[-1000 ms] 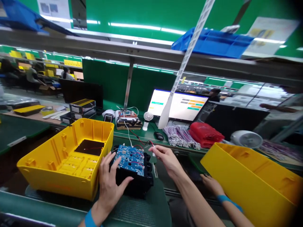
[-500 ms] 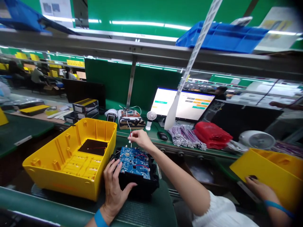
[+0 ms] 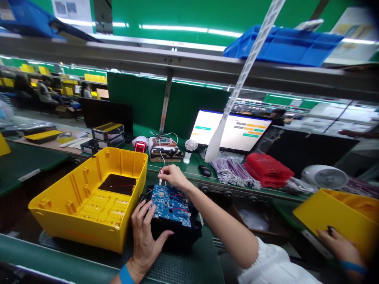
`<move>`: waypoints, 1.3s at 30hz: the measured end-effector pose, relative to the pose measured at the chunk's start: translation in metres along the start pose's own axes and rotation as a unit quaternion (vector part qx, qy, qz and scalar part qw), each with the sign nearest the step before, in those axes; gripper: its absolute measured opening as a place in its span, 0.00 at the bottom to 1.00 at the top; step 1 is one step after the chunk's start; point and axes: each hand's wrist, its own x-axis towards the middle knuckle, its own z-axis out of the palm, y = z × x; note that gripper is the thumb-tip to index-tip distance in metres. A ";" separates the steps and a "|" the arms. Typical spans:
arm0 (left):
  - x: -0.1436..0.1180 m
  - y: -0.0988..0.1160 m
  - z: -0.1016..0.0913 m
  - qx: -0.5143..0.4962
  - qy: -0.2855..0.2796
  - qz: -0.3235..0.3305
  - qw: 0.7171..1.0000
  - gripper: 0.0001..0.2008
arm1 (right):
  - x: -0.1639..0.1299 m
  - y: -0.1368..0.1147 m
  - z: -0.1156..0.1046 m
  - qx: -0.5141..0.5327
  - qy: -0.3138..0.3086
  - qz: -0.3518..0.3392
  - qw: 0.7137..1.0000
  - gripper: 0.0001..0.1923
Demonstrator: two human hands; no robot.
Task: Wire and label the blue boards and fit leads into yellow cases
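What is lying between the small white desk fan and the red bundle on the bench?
In the head view, a black mouse and purple wire bundles lie between the fan and red bundle.

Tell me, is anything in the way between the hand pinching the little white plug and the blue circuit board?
Nothing visible is. The right hand pinches the white plug just above the back edge of the blue circuit board, with only open air between them. The left hand grips the black block under the board.

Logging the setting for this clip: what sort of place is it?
Likely an electronics assembly line: green conveyor belt, blue circuit board on a black module under the left hand, large yellow plastic housing, lit test monitor.
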 end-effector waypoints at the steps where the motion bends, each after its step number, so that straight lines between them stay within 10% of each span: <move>1: 0.000 0.000 0.000 -0.001 0.000 0.000 1.000 0.37 | 0.000 0.000 0.000 -0.001 0.000 -0.001 1.000 0.07; 24: 0.002 0.000 0.000 -0.014 -0.010 -0.003 1.000 0.33 | 0.004 0.005 0.003 0.016 -0.055 -0.069 0.996 0.09; 29: 0.003 0.002 -0.003 -0.008 -0.016 -0.008 1.000 0.34 | -0.002 -0.006 -0.008 -0.040 0.010 -0.058 0.997 0.08; 34: 0.003 0.001 -0.004 -0.021 -0.011 -0.011 1.000 0.38 | -0.033 -0.022 -0.024 -0.058 0.156 -0.044 0.985 0.07; 39: 0.002 -0.001 -0.001 -0.071 0.015 -0.024 0.997 0.43 | -0.089 -0.044 -0.011 0.105 0.058 -0.101 0.988 0.06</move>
